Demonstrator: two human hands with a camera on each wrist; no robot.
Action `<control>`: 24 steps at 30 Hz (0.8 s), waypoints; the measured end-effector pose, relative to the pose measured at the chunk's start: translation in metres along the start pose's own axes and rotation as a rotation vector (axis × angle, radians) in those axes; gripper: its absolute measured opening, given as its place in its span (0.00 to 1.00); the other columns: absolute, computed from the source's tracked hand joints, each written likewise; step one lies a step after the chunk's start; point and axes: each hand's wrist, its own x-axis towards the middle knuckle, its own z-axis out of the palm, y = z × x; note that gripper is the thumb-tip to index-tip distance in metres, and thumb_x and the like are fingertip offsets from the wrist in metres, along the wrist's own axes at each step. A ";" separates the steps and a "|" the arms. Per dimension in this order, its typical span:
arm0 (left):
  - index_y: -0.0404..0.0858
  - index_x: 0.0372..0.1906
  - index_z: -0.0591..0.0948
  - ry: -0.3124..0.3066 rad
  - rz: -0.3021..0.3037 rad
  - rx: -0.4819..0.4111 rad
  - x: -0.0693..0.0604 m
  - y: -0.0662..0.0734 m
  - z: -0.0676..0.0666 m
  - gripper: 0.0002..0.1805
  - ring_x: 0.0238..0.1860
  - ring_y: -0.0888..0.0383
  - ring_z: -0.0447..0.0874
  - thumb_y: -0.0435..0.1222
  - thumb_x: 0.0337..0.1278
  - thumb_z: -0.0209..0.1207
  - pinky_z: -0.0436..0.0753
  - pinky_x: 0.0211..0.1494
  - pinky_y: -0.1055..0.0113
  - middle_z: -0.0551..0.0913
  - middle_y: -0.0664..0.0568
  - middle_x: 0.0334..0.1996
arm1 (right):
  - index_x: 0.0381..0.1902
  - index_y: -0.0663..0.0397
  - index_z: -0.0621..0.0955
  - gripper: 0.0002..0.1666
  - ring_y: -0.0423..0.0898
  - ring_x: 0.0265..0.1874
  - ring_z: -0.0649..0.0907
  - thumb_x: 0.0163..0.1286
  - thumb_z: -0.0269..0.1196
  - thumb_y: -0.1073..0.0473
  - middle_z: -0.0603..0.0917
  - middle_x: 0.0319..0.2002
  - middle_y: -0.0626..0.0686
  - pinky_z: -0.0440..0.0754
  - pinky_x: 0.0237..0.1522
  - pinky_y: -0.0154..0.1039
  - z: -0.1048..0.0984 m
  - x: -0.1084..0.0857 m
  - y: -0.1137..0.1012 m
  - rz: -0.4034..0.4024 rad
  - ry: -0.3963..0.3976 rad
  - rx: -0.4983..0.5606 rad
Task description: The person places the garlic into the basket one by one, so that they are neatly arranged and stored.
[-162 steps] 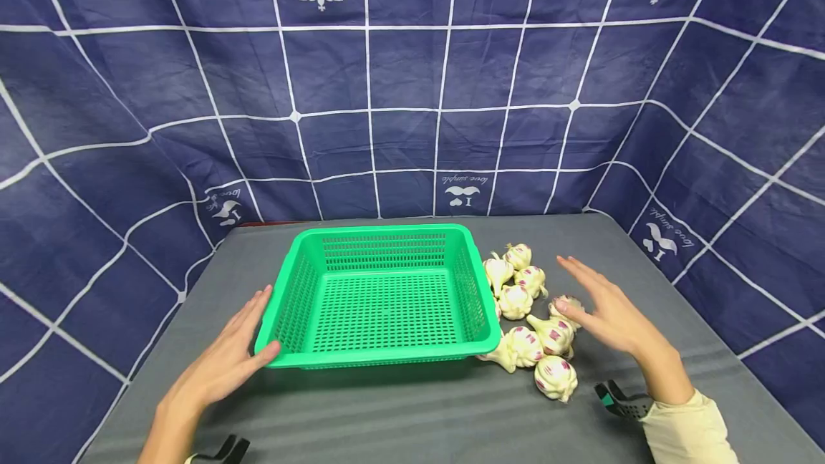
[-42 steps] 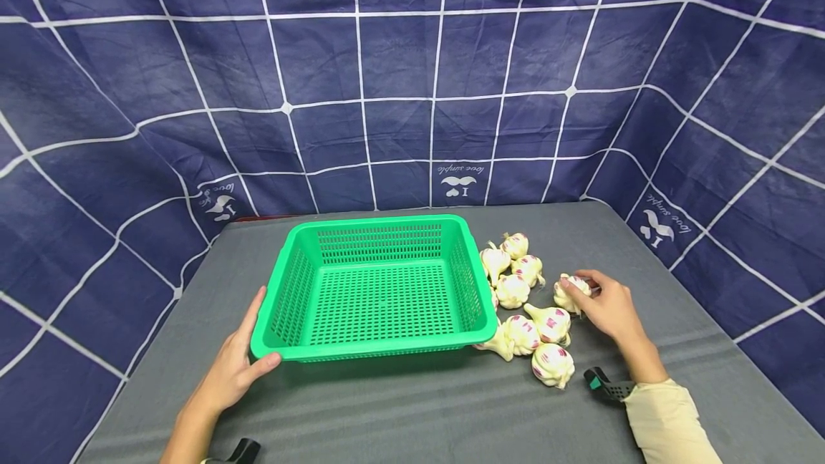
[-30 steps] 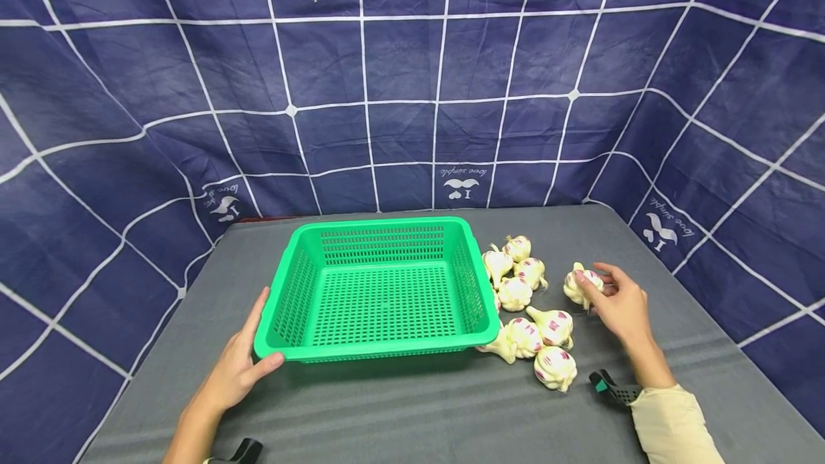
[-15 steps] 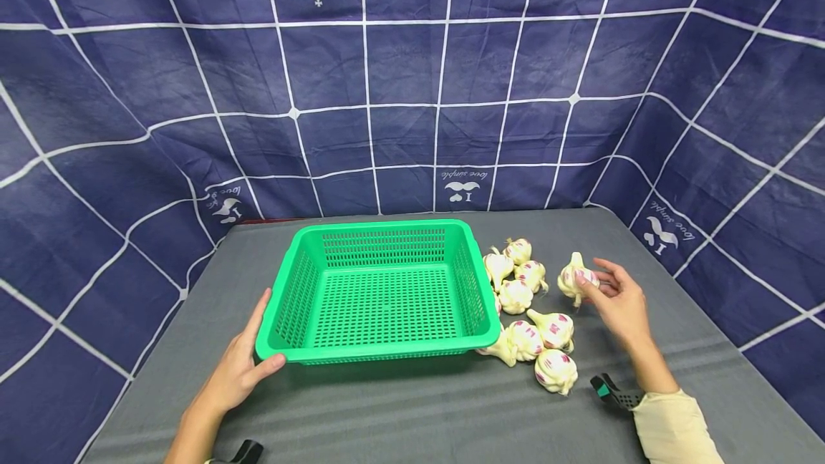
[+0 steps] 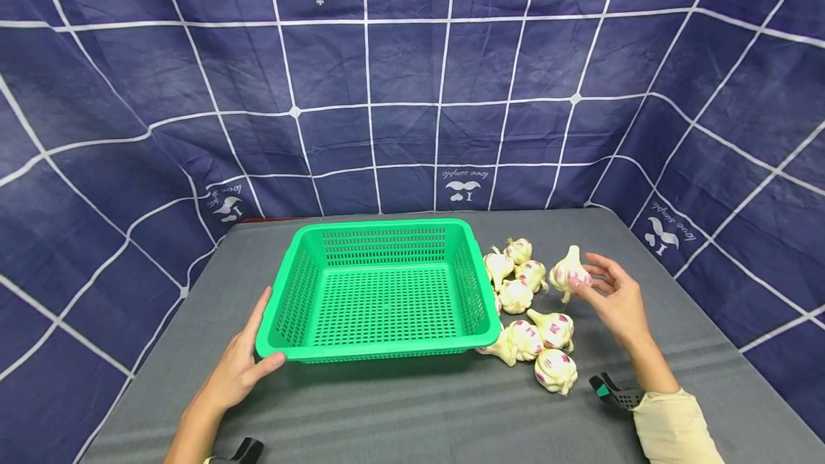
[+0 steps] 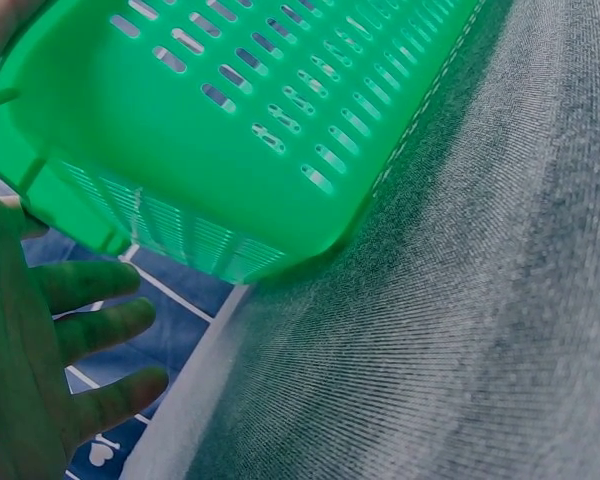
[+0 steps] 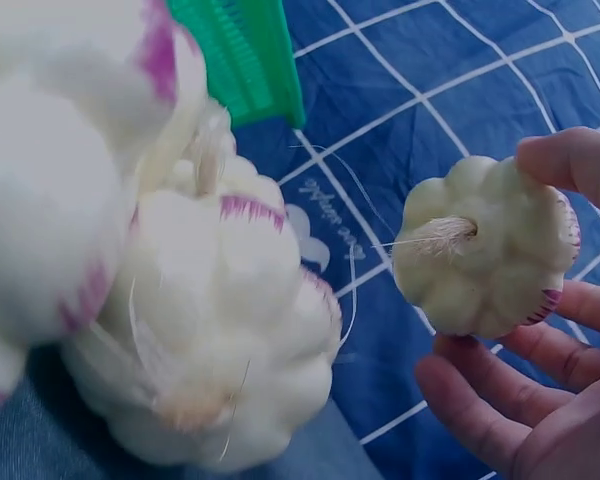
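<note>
My right hand (image 5: 617, 304) pinches a garlic bulb (image 5: 570, 270) between thumb and fingers, its stalk pointing up, above the table's right side. The right wrist view shows the root end of that garlic bulb (image 7: 480, 250) facing the camera. At the green plastic basket (image 5: 384, 354), my left hand (image 5: 233, 371) touches the near left corner, thumb against the front rim and fingers along the left side. From the left wrist, several straight fingers (image 6: 100, 330) show apart from the basket wall. Nothing is seen inside the basket.
Several garlic bulbs (image 5: 515, 296) lie right of the basket, some against its side and partly hidden by its rim. Nearer the front lies another garlic bulb (image 5: 556, 371). Grey cloth (image 5: 412, 414) covers the table; a blue checked curtain (image 5: 412, 134) encloses the back and sides.
My right hand has taken hold of the rightmost garlic bulb, raised it off the table and turned its stalk upward, lately moving slightly left. My left hand has settled against the basket corner.
</note>
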 end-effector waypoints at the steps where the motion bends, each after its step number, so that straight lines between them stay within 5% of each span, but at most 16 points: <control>1: 0.36 0.79 0.48 -0.002 0.000 -0.001 0.000 -0.001 0.000 0.56 0.66 0.76 0.60 0.36 0.48 0.67 0.56 0.65 0.82 0.65 0.22 0.65 | 0.63 0.73 0.71 0.33 0.33 0.34 0.84 0.60 0.67 0.76 0.82 0.42 0.38 0.83 0.33 0.31 0.000 0.000 -0.001 -0.008 -0.002 -0.003; 12: 0.35 0.79 0.46 -0.018 -0.009 -0.006 0.000 -0.005 0.000 0.56 0.66 0.76 0.60 0.35 0.49 0.67 0.55 0.66 0.82 0.64 0.23 0.66 | 0.60 0.76 0.74 0.34 0.30 0.41 0.79 0.56 0.72 0.72 0.79 0.43 0.33 0.77 0.38 0.22 0.010 0.004 -0.014 -0.029 -0.021 -0.138; 24: 0.38 0.80 0.47 -0.007 -0.019 -0.010 0.001 -0.001 0.000 0.56 0.66 0.76 0.60 0.36 0.48 0.67 0.56 0.64 0.83 0.64 0.24 0.67 | 0.58 0.81 0.72 0.36 0.34 0.43 0.78 0.51 0.71 0.80 0.79 0.44 0.39 0.78 0.41 0.23 0.014 0.011 -0.019 -0.064 -0.064 -0.032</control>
